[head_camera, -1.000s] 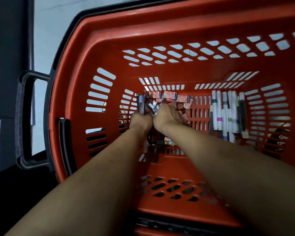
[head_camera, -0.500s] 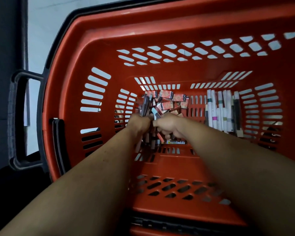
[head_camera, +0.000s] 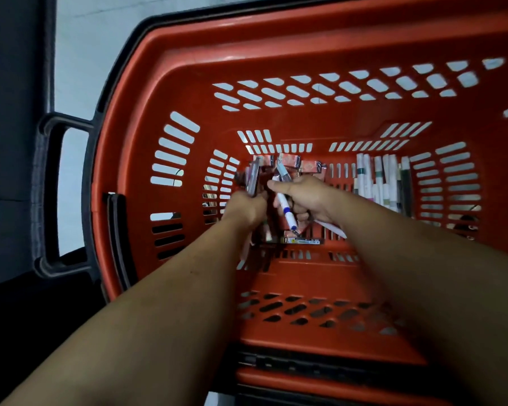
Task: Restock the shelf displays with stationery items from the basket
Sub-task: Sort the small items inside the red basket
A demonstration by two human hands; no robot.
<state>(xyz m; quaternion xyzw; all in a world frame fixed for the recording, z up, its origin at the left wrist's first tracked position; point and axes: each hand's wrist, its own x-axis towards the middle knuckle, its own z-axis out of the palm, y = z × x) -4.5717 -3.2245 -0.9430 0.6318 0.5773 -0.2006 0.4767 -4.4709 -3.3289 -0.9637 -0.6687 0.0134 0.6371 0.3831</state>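
Right hand (head_camera: 304, 197) has drawn back, fingers (head_camera: 279, 186) pinching a white-blue pen (head_camera: 282, 202); left hand (head_camera: 244, 208) at its 9 o'clock grips a dark bundle (head_camera: 253, 180), low in the basket (head_camera: 188, 68); we judge gathering, next a lift-out to shelves.

We record one basket (head_camera: 188, 71), one left hand (head_camera: 244, 208), one right hand (head_camera: 308, 197), one white-and-blue pen (head_camera: 285, 208), one dark bundle (head_camera: 254, 180), at least three red packets (head_camera: 289, 161); the white markers (head_camera: 379, 180) are too crowded to count.

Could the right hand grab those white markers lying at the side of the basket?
Probably yes. The markers lie uncovered in the basket just beside the right hand, with nothing between them. But that hand holds a white pen, so its grip is partly taken.
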